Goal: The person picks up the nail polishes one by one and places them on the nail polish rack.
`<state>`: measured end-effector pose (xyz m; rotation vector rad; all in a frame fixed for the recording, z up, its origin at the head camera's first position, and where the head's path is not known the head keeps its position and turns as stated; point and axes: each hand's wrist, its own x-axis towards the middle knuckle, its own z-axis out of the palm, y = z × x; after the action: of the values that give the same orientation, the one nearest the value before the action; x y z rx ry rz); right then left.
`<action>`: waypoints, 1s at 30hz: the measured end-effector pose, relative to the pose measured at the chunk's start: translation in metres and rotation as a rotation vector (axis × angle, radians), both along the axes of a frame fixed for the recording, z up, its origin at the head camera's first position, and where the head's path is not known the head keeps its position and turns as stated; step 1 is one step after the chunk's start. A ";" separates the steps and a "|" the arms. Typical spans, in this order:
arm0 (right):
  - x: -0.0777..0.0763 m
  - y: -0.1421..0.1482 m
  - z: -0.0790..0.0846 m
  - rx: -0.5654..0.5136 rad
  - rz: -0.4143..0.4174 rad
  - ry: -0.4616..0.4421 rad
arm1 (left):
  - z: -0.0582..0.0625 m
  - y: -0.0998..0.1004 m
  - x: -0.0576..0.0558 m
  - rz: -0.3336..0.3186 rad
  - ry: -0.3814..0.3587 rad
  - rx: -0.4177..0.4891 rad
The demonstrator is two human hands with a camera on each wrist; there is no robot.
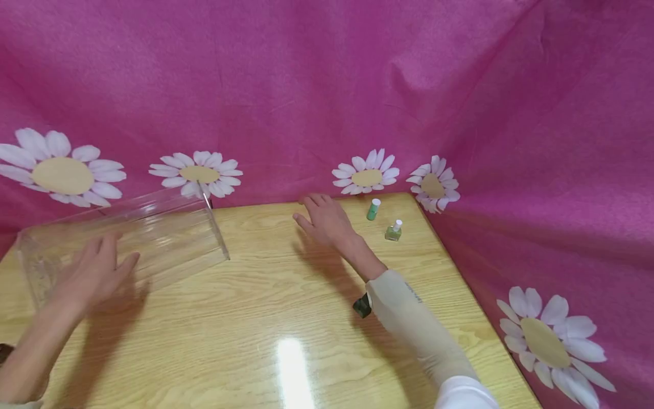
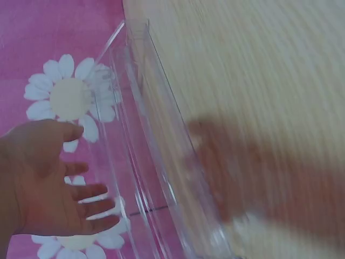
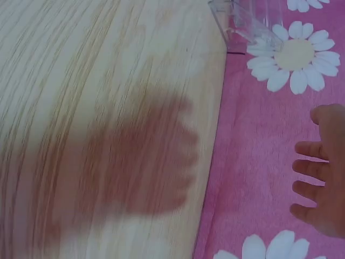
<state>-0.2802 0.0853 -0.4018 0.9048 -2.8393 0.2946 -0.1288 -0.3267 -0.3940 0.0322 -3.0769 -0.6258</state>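
Observation:
A clear plastic tiered rack [image 1: 168, 244] stands at the left of the wooden table. In the head view my left hand [image 1: 94, 272] overlaps its front, fingers spread and relaxed; the left wrist view shows that palm [image 2: 43, 178] beside the clear tiers [image 2: 145, 135] with nothing in it. My right hand [image 1: 327, 220] hovers over the table's far side, empty, with loosely extended fingers. Just to its right are two nail polish bottles, a teal one [image 1: 373, 210] and a squat olive-green one [image 1: 393, 231], both upright with white caps.
A pink cloth [image 1: 306, 85] with large daisies hangs behind the table and along its right side. The wooden tabletop [image 1: 230, 329] carries a bright light reflection near the front. A dark wrist device [image 1: 362, 306] sits under my right sleeve.

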 end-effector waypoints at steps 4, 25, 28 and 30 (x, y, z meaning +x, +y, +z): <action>0.002 -0.011 -0.003 -0.013 0.001 -0.040 | -0.005 -0.010 0.008 -0.005 -0.052 0.013; 0.014 -0.051 -0.014 0.051 0.078 -0.053 | -0.021 -0.051 0.043 0.059 -0.073 -0.066; 0.015 -0.058 -0.014 0.060 0.089 -0.064 | -0.024 -0.057 0.047 0.082 -0.073 -0.068; 0.016 -0.062 -0.015 0.063 0.091 -0.069 | -0.026 -0.059 0.049 0.098 -0.067 -0.066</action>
<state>-0.2641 0.0228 -0.4166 1.0586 -2.8903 0.2524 -0.0794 -0.3855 -0.4197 0.2069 -3.1341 -0.5299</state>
